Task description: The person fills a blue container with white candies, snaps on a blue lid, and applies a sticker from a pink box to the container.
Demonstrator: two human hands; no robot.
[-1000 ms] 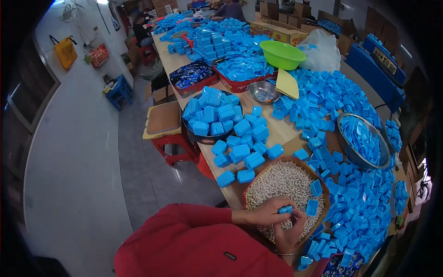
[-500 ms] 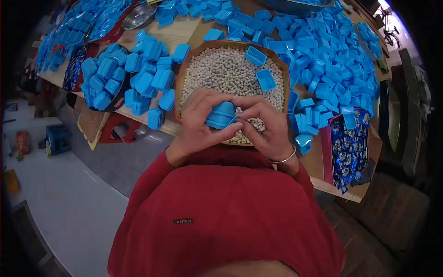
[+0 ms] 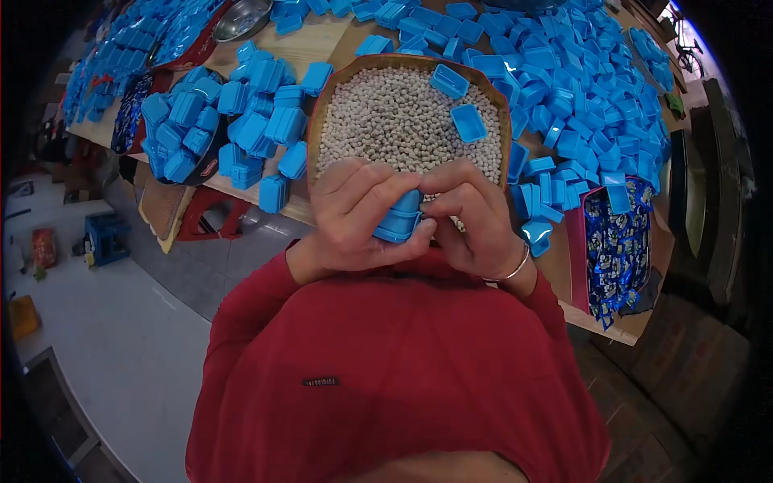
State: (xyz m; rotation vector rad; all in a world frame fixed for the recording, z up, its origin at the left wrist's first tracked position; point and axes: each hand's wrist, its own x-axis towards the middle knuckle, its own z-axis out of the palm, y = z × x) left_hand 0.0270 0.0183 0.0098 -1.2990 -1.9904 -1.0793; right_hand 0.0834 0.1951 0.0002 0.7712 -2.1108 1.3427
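Observation:
A small blue plastic box [image 3: 396, 222] is held up in front of my chest, over the near edge of the tray. My left hand [image 3: 354, 211] wraps round it, thumb below and fingers above. At the box's right edge, my right hand [image 3: 477, 216] has its thumb and fingertips pinched together; what lies between them is hidden. Behind both hands stands the tray [image 3: 314, 133], filled with small pale round pellets [image 3: 386, 113]. Two open blue box halves [image 3: 468, 123] lie on the pellets at the right.
Closed blue boxes [image 3: 286, 125] are piled left of the tray, some in a dark container. A large heap of open blue boxes [image 3: 564, 105] covers the right side. Blue printed packets [image 3: 618, 241] fill a pink-edged box at front right. A metal bowl [image 3: 241, 19] stands at back left.
Both hands have shifted slightly right and turned the blue box to a more tilted position. The right fingers still press at its edge. The view has moved a little.

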